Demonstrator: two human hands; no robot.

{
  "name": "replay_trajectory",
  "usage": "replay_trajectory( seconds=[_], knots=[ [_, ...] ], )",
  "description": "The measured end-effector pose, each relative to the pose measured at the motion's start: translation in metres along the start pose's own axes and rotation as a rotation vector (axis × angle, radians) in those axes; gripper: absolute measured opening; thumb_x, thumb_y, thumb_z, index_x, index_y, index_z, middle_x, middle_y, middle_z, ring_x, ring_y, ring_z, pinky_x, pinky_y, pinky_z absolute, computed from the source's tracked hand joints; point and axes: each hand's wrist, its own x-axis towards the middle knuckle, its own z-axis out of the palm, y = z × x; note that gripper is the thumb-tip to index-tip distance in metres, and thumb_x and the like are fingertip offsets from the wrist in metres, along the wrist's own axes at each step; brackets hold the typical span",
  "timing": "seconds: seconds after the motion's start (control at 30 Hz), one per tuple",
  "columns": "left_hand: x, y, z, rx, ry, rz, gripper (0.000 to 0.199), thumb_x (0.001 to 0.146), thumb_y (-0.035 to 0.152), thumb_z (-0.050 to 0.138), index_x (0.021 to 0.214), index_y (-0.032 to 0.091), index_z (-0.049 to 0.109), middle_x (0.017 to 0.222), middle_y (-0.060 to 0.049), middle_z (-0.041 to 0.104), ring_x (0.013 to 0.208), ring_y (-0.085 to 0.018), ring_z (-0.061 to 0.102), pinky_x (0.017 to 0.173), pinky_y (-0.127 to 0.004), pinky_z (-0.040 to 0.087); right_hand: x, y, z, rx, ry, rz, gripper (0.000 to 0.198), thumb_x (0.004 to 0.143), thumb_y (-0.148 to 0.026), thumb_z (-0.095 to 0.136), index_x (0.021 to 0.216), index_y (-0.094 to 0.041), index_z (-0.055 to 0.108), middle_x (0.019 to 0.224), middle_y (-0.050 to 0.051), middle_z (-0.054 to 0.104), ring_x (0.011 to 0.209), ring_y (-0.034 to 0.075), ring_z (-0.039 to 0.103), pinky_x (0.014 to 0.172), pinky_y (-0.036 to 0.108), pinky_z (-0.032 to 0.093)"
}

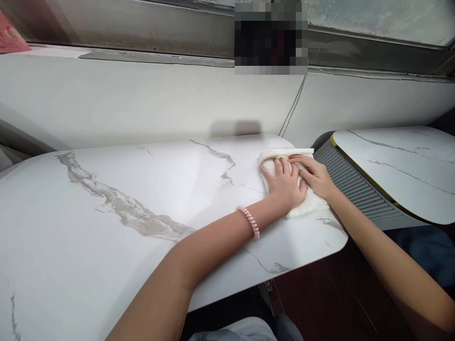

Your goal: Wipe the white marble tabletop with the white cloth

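A white, fluffy cloth lies folded on the right end of a white marble-patterned table, near its rounded edge. My left hand presses flat on the cloth with its fingers spread. Beside it, my right hand rests on the cloth's right part. Its fingers are stretched toward the left hand, and their tips come close to or touch it. Around my left wrist is a pink coiled band.
A second marble-topped piece with a gold edge and grey ribbed side stands to the right. Behind the table rises a white wall with thin cables hanging down, below a window frame. Dark red floor shows below.
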Motion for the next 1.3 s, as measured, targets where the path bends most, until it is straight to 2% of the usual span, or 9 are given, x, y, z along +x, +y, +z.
replay_trajectory(
  seconds=[0.13,0.37,0.5,0.63,0.77,0.9,1.07,1.3],
  knots=[
    [0.036,-0.014,0.003,-0.019,-0.002,-0.031,0.057,0.099,0.04,0.024,0.148,0.012,0.036,0.157,-0.018,0.029,0.144,-0.035,0.021,0.108,-0.071,0.021,0.035,0.021,0.007,0.014,0.03,0.006,0.033,0.077,-0.019,0.049,0.101,-0.024,0.07,0.115,0.004,0.069,0.115,0.025,0.061,0.105,0.044,0.043],
    [0.094,-0.04,0.002,-0.005,-0.088,-0.021,0.058,0.1,0.041,0.021,0.151,0.015,0.032,0.16,-0.015,0.025,0.147,-0.033,0.018,0.111,-0.069,0.017,0.084,0.053,0.018,-0.012,0.086,0.045,0.03,0.075,-0.022,0.049,0.096,-0.023,0.07,0.11,0.004,0.072,0.108,0.025,0.063,0.1,0.043,0.046],
    [0.11,-0.045,0.001,0.003,-0.091,-0.023,0.058,0.1,0.041,0.02,0.151,0.016,0.032,0.159,-0.014,0.025,0.147,-0.032,0.019,0.112,-0.068,0.015,0.096,0.062,0.021,-0.01,0.111,0.05,0.03,0.074,-0.023,0.048,0.095,-0.022,0.07,0.108,0.005,0.072,0.107,0.025,0.064,0.099,0.042,0.047],
    [0.111,-0.046,0.002,0.006,-0.079,-0.02,0.057,0.1,0.04,0.021,0.151,0.017,0.031,0.159,-0.015,0.026,0.147,-0.032,0.019,0.112,-0.068,0.015,0.097,0.065,0.021,-0.014,0.106,0.066,0.031,0.075,-0.024,0.048,0.097,-0.022,0.07,0.11,0.005,0.072,0.109,0.024,0.063,0.101,0.042,0.046],
    [0.106,-0.047,0.004,0.019,-0.077,0.002,0.057,0.1,0.039,0.021,0.152,0.016,0.029,0.159,-0.016,0.025,0.147,-0.032,0.018,0.112,-0.068,0.014,0.092,0.063,0.02,-0.009,0.102,0.069,0.031,0.076,-0.025,0.051,0.099,-0.023,0.07,0.113,0.005,0.071,0.112,0.025,0.062,0.104,0.044,0.044],
    [0.088,-0.039,0.005,0.017,-0.045,-0.002,0.057,0.1,0.042,0.022,0.151,0.016,0.031,0.159,-0.016,0.027,0.147,-0.032,0.019,0.112,-0.066,0.017,0.074,0.058,0.014,0.078,0.051,0.105,0.031,0.077,-0.028,0.054,0.104,-0.026,0.07,0.12,0.003,0.069,0.12,0.025,0.058,0.109,0.045,0.038],
    [0.048,-0.014,0.006,0.007,0.015,0.053,0.057,0.1,0.042,0.023,0.149,0.016,0.036,0.156,-0.018,0.032,0.145,-0.033,0.023,0.11,-0.067,0.021,0.027,0.044,-0.004,0.128,0.03,0.121,0.032,0.08,-0.035,0.059,0.11,-0.026,0.068,0.127,0.004,0.065,0.127,0.026,0.053,0.113,0.046,0.034],
    [-0.015,0.017,0.0,0.023,-0.015,0.148,0.057,0.099,0.042,0.025,0.149,0.016,0.035,0.156,-0.017,0.032,0.144,-0.032,0.024,0.11,-0.067,0.024,-0.051,0.003,-0.023,-0.041,0.029,0.103,0.036,0.088,-0.04,0.054,0.12,-0.028,0.064,0.132,0.006,0.062,0.128,0.028,0.052,0.112,0.052,0.035]
  ],
)
